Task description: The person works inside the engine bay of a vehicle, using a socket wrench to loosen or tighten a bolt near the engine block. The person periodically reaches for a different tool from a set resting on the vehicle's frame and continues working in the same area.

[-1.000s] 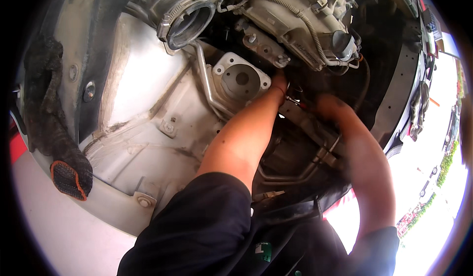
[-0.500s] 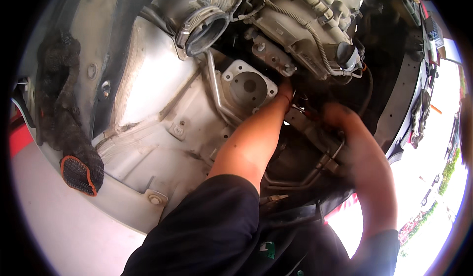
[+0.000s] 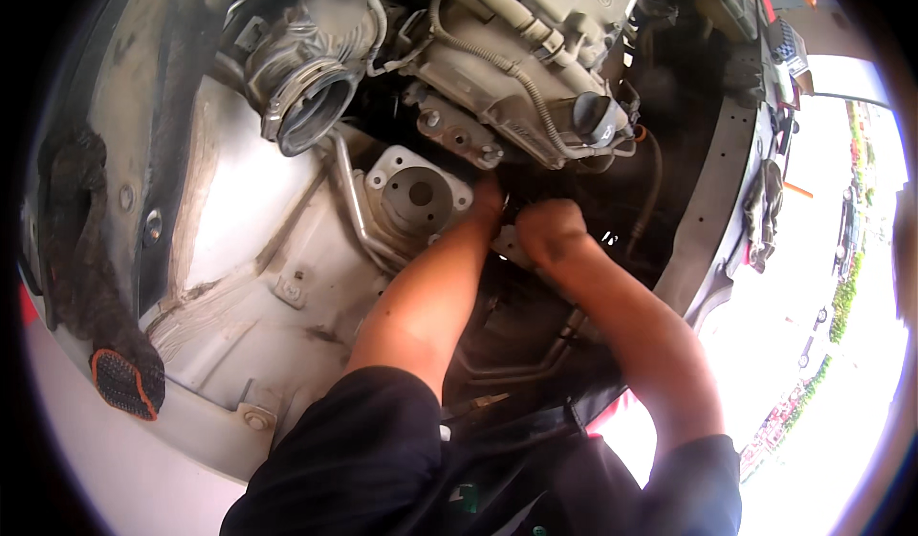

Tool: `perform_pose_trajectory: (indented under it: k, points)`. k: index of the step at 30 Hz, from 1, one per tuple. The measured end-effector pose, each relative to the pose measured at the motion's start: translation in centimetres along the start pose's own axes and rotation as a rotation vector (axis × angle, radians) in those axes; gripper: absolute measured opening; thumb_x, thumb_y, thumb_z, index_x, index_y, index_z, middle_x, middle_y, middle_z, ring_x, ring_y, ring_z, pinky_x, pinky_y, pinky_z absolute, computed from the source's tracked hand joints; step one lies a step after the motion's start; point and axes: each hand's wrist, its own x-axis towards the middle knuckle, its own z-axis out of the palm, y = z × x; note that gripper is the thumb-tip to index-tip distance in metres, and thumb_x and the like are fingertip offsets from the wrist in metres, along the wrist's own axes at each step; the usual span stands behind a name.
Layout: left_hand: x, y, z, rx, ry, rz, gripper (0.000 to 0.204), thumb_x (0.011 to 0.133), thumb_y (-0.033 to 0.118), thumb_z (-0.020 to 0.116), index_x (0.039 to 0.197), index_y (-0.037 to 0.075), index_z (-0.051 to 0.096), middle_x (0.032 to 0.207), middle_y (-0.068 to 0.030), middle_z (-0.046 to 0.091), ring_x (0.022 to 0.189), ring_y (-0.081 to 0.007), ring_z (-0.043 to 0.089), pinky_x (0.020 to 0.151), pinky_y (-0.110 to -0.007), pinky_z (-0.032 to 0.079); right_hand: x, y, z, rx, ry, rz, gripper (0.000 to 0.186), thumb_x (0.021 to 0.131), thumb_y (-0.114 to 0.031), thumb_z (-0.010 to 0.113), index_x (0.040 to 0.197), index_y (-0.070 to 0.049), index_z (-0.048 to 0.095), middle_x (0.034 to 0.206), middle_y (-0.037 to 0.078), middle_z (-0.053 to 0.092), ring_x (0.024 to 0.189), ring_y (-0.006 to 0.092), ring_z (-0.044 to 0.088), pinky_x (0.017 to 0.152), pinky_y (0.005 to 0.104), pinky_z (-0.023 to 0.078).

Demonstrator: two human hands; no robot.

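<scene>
Both bare arms reach down into a car's engine bay. My left hand (image 3: 490,196) goes into the dark gap below the engine (image 3: 535,67), beside a pale round mount with bolt holes (image 3: 387,168); its fingers are hidden. Close to its right, my right hand (image 3: 553,230) is curled into a fist, back of the hand upward. Whatever that fist grips is out of sight. A light metal bracket (image 3: 511,243) shows just under and between the hands. Above my left hand, a metal bracket with bolts (image 3: 457,132) runs along the engine's lower side.
A wide duct with an open round mouth (image 3: 320,110) stands at upper left, above a bent metal pipe (image 3: 349,206). A dark cap (image 3: 593,120) tops the engine. A black glove with orange edging (image 3: 129,383) lies on the left fender; dark gloves (image 3: 765,216) lie on the right edge.
My right hand has come left, much nearer to my left hand, and its fist now shows plainly. The whole view has shifted, so the engine bay sits farther left.
</scene>
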Motion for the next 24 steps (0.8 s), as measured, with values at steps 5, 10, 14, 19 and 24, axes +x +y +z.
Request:
perform_pose_trajectory:
  k: [5,10,14,19,24]
  points:
    - [4.2,-2.8,-0.5,0.048,0.044,0.062,0.083,0.083,0.067,0.023,0.122,-0.003,0.045,0.119,-0.0147,0.05,0.107,-0.0247,0.047,0.09,-0.035,0.037,0.6,1.6,2.6,0.242,-0.125,0.02,0.02,0.069,-0.019,0.054,0.078,-0.009,0.068,0.083,0.014,0.065,0.08,0.0269,0.064,0.069,0.0372,0.051]
    - [8.6,-4.5,-2.6,0.521,0.049,0.15,0.081,0.085,0.064,0.024,0.125,-0.005,0.041,0.123,-0.0138,0.048,0.11,-0.0233,0.046,0.092,-0.035,0.036,0.1,0.8,1.9,0.237,0.035,0.024,0.022,0.069,-0.019,0.052,0.079,-0.008,0.068,0.082,0.015,0.065,0.08,0.0271,0.064,0.068,0.0378,0.051]
    - [8.6,-4.5,-2.7,0.349,0.029,0.031,0.077,0.084,0.064,0.026,0.123,-0.001,0.045,0.118,-0.0121,0.052,0.103,-0.0238,0.05,0.088,-0.035,0.039,0.1,1.4,2.5,0.231,-0.058,0.012,0.022,0.072,-0.021,0.051,0.08,-0.008,0.067,0.086,0.015,0.065,0.081,0.0257,0.064,0.068,0.0377,0.051]
    - [10.6,-7.5,0.7,-0.034,-0.05,0.058,0.066,0.085,0.06,0.031,0.118,0.006,0.05,0.11,-0.0095,0.055,0.097,-0.0218,0.052,0.084,-0.034,0.041,-0.4,5.0,9.0,0.123,0.194,-0.059,0.024,0.077,-0.025,0.05,0.087,-0.008,0.065,0.09,0.016,0.063,0.084,0.028,0.062,0.07,0.0376,0.05]
    - [15.8,-7.9,-3.8,-0.229,-0.266,0.204,0.055,0.088,0.052,0.031,0.117,0.009,0.051,0.109,-0.0076,0.055,0.099,-0.0205,0.051,0.085,-0.033,0.04,2.4,2.8,1.7,-0.05,-0.047,-0.359,0.027,0.081,-0.024,0.049,0.099,-0.006,0.06,0.095,0.017,0.062,0.085,0.0309,0.061,0.072,0.0392,0.048]
